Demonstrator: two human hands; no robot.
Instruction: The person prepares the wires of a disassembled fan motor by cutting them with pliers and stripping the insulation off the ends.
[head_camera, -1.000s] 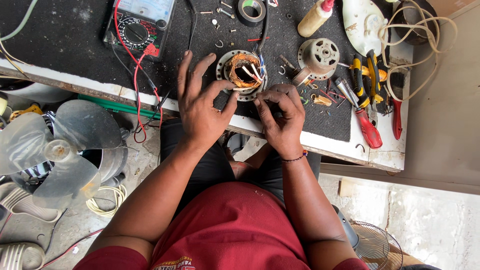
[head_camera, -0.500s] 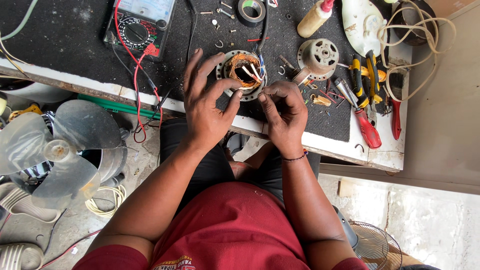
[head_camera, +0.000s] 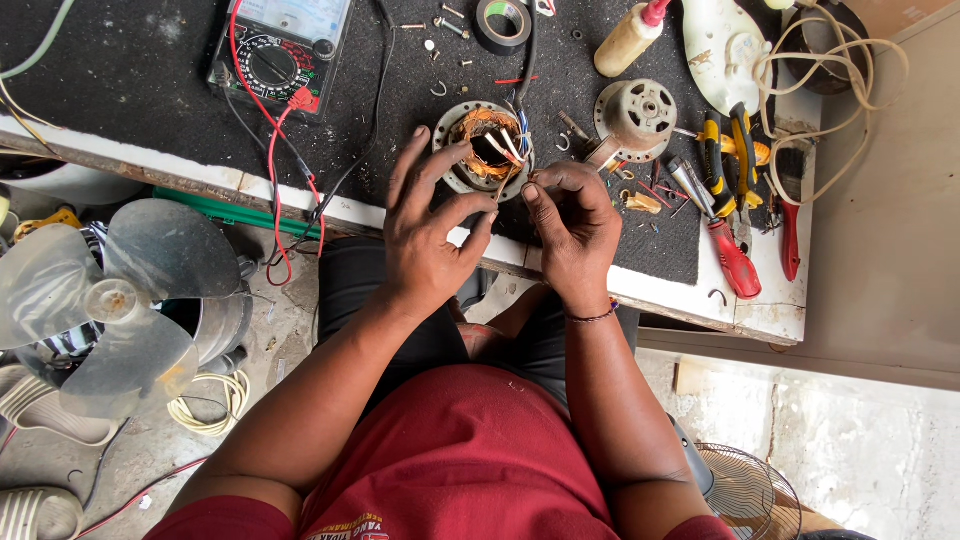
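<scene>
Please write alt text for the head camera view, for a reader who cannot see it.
Seen from above, a person's left hand and right hand work on the wires of a copper-wound motor stator on a dark workbench. Around it lie a multimeter, pliers, a red screwdriver and black tape; a fan blade sits on the floor.

The right hand (head_camera: 572, 228) hides the wire ends it pinches; the multimeter (head_camera: 283, 45) and fan grille (head_camera: 745, 492) are cut off by picture edges.

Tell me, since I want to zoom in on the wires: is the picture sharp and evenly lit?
Head view: soft, even daylight, no hard shadows; hands and round copper-wound motor stator are sharp; slight wide-angle bending at edges; pale concrete floor looks brightest.
</scene>
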